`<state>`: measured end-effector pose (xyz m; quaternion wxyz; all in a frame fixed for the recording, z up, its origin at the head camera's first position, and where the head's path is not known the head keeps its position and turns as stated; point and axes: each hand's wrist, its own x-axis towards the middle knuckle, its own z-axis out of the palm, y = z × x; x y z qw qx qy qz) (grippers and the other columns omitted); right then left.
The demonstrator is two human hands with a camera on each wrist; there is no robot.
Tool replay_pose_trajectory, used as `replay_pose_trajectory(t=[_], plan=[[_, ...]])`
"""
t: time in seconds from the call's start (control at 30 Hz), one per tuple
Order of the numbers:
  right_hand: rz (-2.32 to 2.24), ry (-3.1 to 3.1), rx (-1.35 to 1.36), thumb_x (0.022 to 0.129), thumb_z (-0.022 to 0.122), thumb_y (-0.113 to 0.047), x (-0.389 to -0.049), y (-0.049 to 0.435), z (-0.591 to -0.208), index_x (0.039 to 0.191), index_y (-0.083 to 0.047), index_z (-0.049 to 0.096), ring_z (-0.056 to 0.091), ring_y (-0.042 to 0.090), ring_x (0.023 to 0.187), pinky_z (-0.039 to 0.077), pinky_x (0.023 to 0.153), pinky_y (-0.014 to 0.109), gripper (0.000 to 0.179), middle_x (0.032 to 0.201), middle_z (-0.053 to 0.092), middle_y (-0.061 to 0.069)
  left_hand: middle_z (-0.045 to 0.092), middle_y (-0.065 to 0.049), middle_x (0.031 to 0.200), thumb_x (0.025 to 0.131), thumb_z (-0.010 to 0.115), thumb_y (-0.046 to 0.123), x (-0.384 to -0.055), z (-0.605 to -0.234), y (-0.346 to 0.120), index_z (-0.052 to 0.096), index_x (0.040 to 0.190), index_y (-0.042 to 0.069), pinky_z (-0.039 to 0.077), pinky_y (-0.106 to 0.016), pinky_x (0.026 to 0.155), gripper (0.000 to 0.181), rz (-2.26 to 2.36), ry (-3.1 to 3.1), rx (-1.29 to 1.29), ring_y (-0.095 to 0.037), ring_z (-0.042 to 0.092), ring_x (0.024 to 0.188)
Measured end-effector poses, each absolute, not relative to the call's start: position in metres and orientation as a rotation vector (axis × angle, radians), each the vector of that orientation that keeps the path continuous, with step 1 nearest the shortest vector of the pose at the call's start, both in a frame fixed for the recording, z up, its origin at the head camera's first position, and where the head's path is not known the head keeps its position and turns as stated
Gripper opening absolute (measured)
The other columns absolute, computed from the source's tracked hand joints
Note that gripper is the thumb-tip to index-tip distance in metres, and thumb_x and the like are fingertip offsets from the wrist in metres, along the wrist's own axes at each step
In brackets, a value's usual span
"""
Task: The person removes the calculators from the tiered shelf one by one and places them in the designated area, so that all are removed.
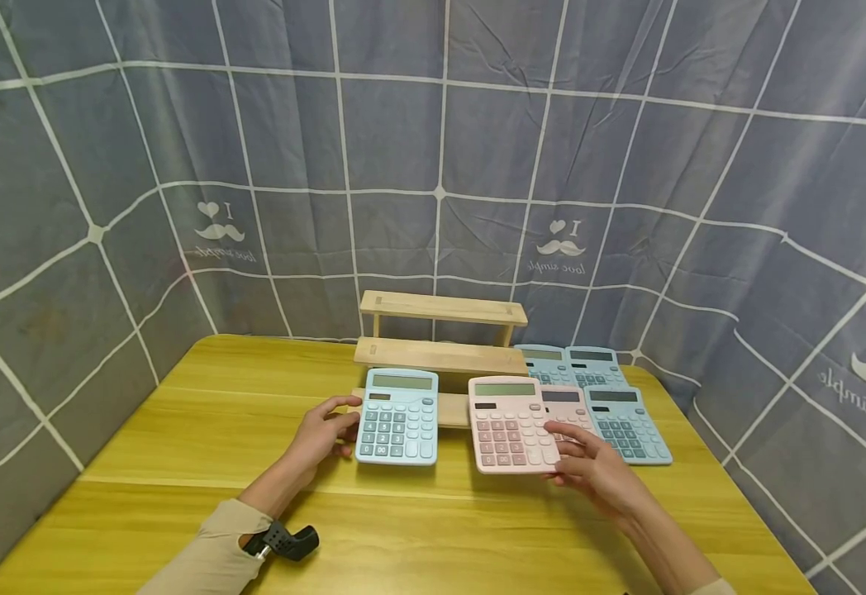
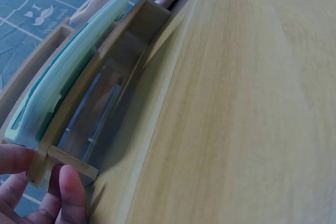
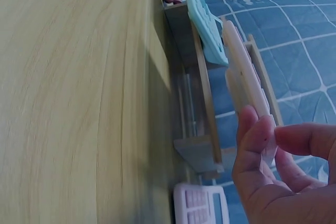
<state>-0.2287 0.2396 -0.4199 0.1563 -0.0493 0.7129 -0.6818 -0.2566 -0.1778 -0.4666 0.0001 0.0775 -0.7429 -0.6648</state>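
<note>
A three-tier wooden shelf [image 1: 444, 307] stands on the table; a light blue calculator [image 1: 397, 423] leans on its lowest tier at the left end. My left hand [image 1: 321, 436] grips that end of the lowest board [image 2: 79, 103], its fingers right beside the blue calculator. With my right hand [image 1: 602, 473] I pinch a pink calculator [image 1: 509, 436] by its right edge, thumb on one face and fingers on the other. In the right wrist view the pink calculator [image 3: 247, 69] is tilted up at the shelf's front, right of the blue one.
To the shelf's right lie more calculators: a pink calculator [image 1: 564, 403], partly hidden behind the held one, and several blue ones, including a blue calculator [image 1: 630, 423] at the front. A grey checked curtain [image 1: 396, 140] surrounds the yellow wooden table [image 1: 418, 537].
</note>
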Motion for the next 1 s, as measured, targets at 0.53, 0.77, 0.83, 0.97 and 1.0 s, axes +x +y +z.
replay_pose_trajectory(t=[0.53,0.77,0.83,0.97,1.0], plan=[[-1.930,2.065,-0.101,0.092,0.060,0.002,-0.220,0.266,-0.417,0.154,-0.001,0.030,0.070,0.026,0.093,0.057,0.076,0.027,0.069,0.119,0.064,0.007,0.068,-0.009,0.094,0.100,0.060,0.015,-0.259,-0.468,-0.179,0.061,0.130,0.008,0.054,-0.028,0.058,0.031,-2.081,-2.353,0.223,-0.021,0.061,0.078],[-1.919,2.061,-0.108,0.092,0.060,0.002,-0.219,0.277,-0.415,0.156,0.001,0.024,0.070,0.026,0.094,0.057,0.075,0.026,0.074,0.122,0.062,0.009,0.067,-0.009,0.092,0.100,0.059,0.014,-0.260,-0.468,-0.181,0.061,0.131,0.008,0.054,-0.026,0.057,0.031,-2.102,-2.335,0.240,-0.020,0.061,0.076],[-1.915,2.066,-0.103,0.091,0.060,0.002,-0.218,0.280,-0.414,0.156,0.001,0.023,0.069,0.026,0.094,0.057,0.075,0.026,0.075,0.122,0.062,0.009,0.066,-0.009,0.091,0.100,0.059,0.015,-0.260,-0.468,-0.181,0.060,0.131,0.008,0.054,-0.026,0.056,0.031,-2.102,-2.335,0.239,-0.019,0.060,0.075],[-1.912,2.068,-0.097,0.093,0.060,0.000,-0.215,0.288,-0.413,0.157,0.001,0.022,0.070,0.028,0.096,0.057,0.077,0.026,0.075,0.122,0.061,0.007,0.067,-0.009,0.091,0.100,0.059,0.015,-0.260,-0.469,-0.180,0.060,0.131,0.007,0.054,-0.026,0.057,0.032,-2.097,-2.343,0.228,-0.020,0.060,0.075],[-1.914,2.069,-0.098,0.093,0.060,0.000,-0.214,0.291,-0.413,0.157,0.001,0.022,0.070,0.028,0.096,0.057,0.077,0.026,0.074,0.122,0.062,0.007,0.067,-0.009,0.091,0.100,0.059,0.015,-0.260,-0.469,-0.180,0.060,0.131,0.008,0.054,-0.026,0.057,0.032,-2.096,-2.346,0.226,-0.020,0.061,0.076]])
